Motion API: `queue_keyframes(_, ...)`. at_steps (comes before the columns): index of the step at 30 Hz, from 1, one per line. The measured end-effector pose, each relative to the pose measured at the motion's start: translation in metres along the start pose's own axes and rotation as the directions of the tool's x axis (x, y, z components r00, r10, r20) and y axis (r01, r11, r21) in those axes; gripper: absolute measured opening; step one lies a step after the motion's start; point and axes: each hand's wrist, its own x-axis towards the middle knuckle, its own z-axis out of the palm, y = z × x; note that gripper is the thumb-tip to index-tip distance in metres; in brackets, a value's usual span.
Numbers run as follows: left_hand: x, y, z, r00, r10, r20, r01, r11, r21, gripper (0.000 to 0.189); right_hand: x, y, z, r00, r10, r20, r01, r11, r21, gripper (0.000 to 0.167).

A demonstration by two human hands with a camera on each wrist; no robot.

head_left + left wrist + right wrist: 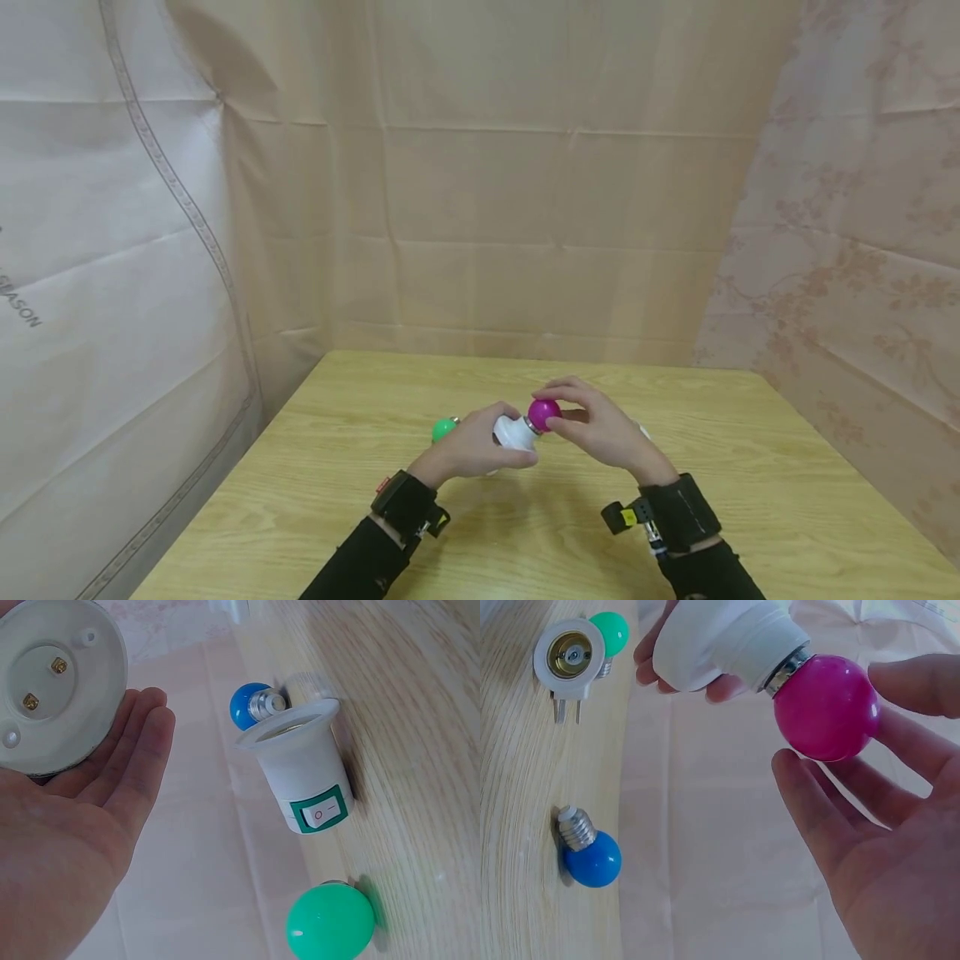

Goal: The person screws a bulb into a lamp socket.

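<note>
A white lamp holder (513,434) is gripped by my left hand (472,446) above the table. In the left wrist view, its round base (90,690) shows two brass contacts. Fingers and thumb of my right hand (606,429) hold a magenta bulb (544,414) by its globe. The bulb's metal base (787,671) sits partly inside the holder's mouth, with a band of metal still showing in the right wrist view.
On the wooden table (300,517) stands a white plug-in socket (304,776) with a rocker switch and two prongs. A green bulb (443,429) lies close to it, and a blue bulb (592,859) lies apart. Cloth (540,208) hangs behind the table.
</note>
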Motion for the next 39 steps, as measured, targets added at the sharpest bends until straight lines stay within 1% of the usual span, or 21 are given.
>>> queue_keyframes(5, 0.0003, -0.0004, 0.0000, 1.000, -0.008, -0.002, 0.008, 1.000, -0.008, 0.071, 0.0006, 0.0013, -0.0016, 0.999, -0.042, 0.035, 0.043, 0.998, -0.036, 0.045)
queue_keyframes(7, 0.0004, -0.0002, -0.0003, 1.000, -0.007, -0.004, 0.007, 1.000, -0.011, 0.071, 0.0010, 0.0023, -0.0026, 0.997, -0.058, 0.047, 0.059, 0.998, -0.031, 0.046)
queue_keyframes(12, 0.0002, 0.0005, -0.0008, 1.000, -0.004, -0.006, 0.004, 1.000, -0.010, 0.071, 0.0022, 0.0040, -0.0045, 0.995, -0.085, 0.054, 0.086, 0.996, -0.014, 0.042)
queue_keyframes(18, -0.0001, 0.0012, -0.0008, 1.000, -0.002, -0.007, 0.002, 1.000, -0.013, 0.072, 0.0028, 0.0039, -0.0051, 0.996, -0.079, 0.047, 0.079, 0.997, -0.004, 0.035)
queue_keyframes(27, 0.0005, 0.0009, -0.0003, 1.000, -0.004, -0.004, 0.004, 1.000, -0.018, 0.073, 0.0014, 0.0025, -0.0041, 1.000, -0.024, 0.019, 0.025, 0.998, -0.054, 0.038)
queue_keyframes(30, 0.0010, 0.0005, 0.0000, 1.000, -0.005, -0.002, 0.005, 1.000, -0.018, 0.073, 0.0013, 0.0026, -0.0037, 1.000, -0.019, 0.010, 0.019, 0.998, -0.066, 0.038)
queue_keyframes(33, 0.0012, -0.0002, 0.0002, 1.000, -0.005, 0.000, 0.005, 1.000, -0.020, 0.073, 0.0015, 0.0024, -0.0032, 1.000, -0.014, 0.007, 0.015, 0.998, -0.066, 0.038)
queue_keyframes(39, 0.0007, -0.0005, 0.0006, 1.000, 0.000, -0.003, 0.000, 1.000, -0.017, 0.072, 0.0008, 0.0037, -0.0028, 0.999, -0.044, 0.009, 0.044, 0.998, -0.054, 0.040)
